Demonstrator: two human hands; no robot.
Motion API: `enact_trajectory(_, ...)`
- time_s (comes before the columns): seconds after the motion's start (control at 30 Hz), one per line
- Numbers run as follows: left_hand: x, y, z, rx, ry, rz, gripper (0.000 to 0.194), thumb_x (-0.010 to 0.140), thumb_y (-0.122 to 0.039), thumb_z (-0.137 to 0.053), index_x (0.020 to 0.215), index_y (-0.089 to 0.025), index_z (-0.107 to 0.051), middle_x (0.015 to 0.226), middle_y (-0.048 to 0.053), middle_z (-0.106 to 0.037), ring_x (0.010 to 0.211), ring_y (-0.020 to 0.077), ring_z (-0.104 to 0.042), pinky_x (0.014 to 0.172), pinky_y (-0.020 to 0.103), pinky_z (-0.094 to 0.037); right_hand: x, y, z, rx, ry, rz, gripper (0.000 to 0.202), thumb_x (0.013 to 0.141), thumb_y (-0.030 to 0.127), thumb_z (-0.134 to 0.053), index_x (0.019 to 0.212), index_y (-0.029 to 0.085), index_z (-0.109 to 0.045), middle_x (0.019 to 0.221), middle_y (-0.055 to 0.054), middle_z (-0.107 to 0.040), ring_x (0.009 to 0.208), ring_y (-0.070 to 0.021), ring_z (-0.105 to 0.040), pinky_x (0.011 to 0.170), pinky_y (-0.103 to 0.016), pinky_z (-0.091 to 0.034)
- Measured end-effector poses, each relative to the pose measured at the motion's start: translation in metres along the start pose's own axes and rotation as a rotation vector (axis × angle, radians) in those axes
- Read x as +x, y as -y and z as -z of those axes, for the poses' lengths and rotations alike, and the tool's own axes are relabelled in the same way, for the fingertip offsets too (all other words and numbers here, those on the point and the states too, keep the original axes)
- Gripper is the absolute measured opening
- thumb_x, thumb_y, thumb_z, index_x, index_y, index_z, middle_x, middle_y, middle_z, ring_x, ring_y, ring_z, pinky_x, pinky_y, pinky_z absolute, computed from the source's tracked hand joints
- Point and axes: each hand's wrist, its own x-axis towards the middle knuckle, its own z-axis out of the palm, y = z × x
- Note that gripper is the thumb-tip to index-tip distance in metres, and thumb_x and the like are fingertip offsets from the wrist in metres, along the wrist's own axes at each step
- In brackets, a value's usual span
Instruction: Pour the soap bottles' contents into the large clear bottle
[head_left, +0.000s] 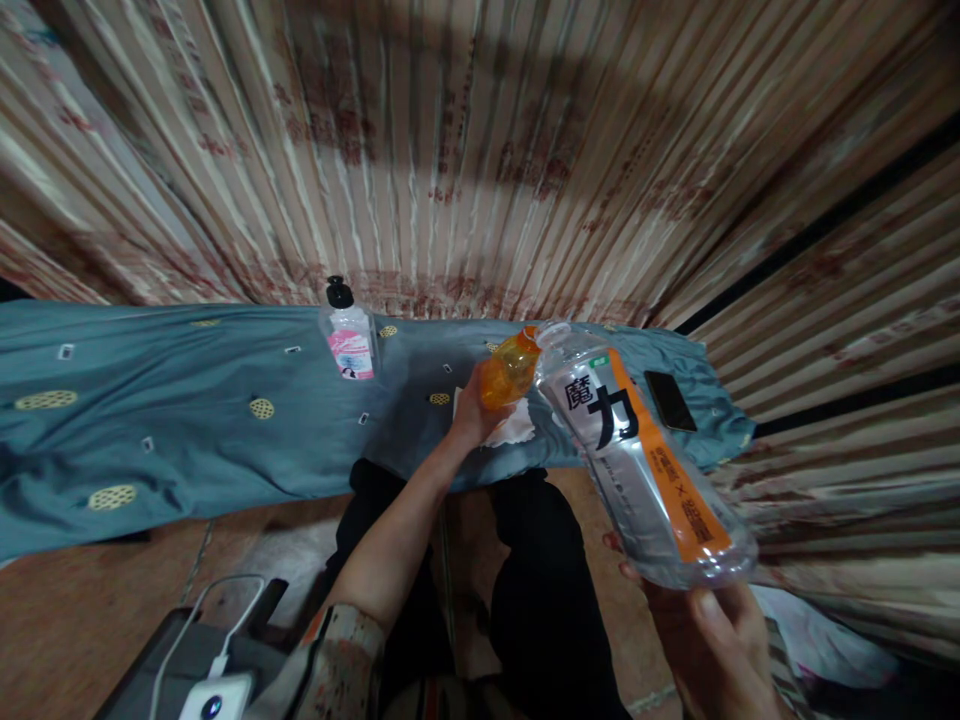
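My left hand (474,408) is wrapped round a small translucent orange bottle (511,370), which leans to the right with its neck up. In my right hand (709,630) is a large clear plastic bottle (630,460) with a silver and orange label and bold black characters. My fingers grip it near its base, and it tilts so that its mouth points up and left, against the neck of the orange bottle. I cannot tell whether liquid passes between them. A white tissue (517,425) lies on the cloth under the orange bottle.
A clear pump bottle (349,340) with black pump and pink label stands on the blue-green cloth (187,400). A dark phone (670,400) lies at the right. A pleated curtain (450,150) hangs behind. A white device (217,697) with a cable sits at lower left.
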Motion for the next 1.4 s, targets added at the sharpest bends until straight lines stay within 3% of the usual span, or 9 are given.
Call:
enact_trajectory(0.2, 0.0, 0.0, 0.0, -0.004, -0.013, -0.048, 0.065, 0.065, -0.013, -0.084, 0.122, -0.018, -0.053, 0.118, 0.01, -0.073, 0.103, 0.0253, -0.07, 0.094, 0.039, -0.056, 0.001, -0.001, 0.002, -0.005, 0.031, 0.008, 0.041, 0.085, 0.045, -0.078, 0.12, 0.025, -0.073, 0.109, -0.014, -0.081, 0.099, -0.0374, -0.078, 0.088, -0.056, -0.059)
enact_trajectory(0.6, 0.0, 0.0, 0.001, -0.029, 0.001, -0.039, 0.067, 0.064, -0.017, -0.085, 0.124, -0.018, -0.054, 0.121, 0.012, -0.072, 0.108, 0.0287, -0.07, 0.098, 0.044, -0.055, 0.004, -0.004, 0.005, -0.019, 0.057, 0.041, 0.037, 0.086, 0.044, -0.078, 0.119, 0.026, -0.072, 0.105, -0.011, -0.082, 0.092, -0.034, -0.079, 0.083, -0.053, -0.062)
enact_trajectory(1.03, 0.003, 0.006, -0.003, -0.03, -0.017, -0.016, 0.069, 0.062, -0.019, -0.086, 0.123, -0.019, -0.056, 0.116, 0.009, -0.073, 0.102, 0.0258, -0.072, 0.091, 0.041, -0.058, 0.003, -0.007, 0.008, -0.024, 0.048, 0.05, 0.041, 0.087, 0.043, -0.077, 0.123, 0.024, -0.071, 0.105, -0.012, -0.082, 0.089, -0.0325, -0.079, 0.079, -0.048, -0.063)
enact_trajectory(1.4, 0.001, -0.001, -0.001, -0.013, -0.025, -0.022, 0.07, 0.063, -0.016, -0.085, 0.126, -0.022, -0.056, 0.114, 0.005, -0.074, 0.102, 0.0248, -0.072, 0.093, 0.04, -0.058, 0.004, -0.008, 0.011, -0.047, 0.04, 0.041, 0.038, 0.085, 0.043, -0.081, 0.116, 0.023, -0.073, 0.097, -0.012, -0.083, 0.081, -0.0312, -0.079, 0.077, -0.047, -0.063)
